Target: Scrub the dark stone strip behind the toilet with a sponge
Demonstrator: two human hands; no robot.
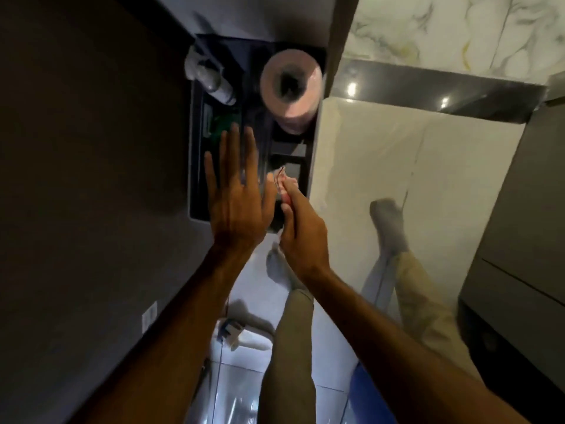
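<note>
The left hand (235, 206) is flat with fingers spread, over a dark tray (195, 166); green sponge (224, 127) lies in it just past the fingertips. A paper roll (290, 87) stands further right. The right hand (301, 237) pinches a small pink thing (282, 180). The dark strip (428, 87) runs at right.
</note>
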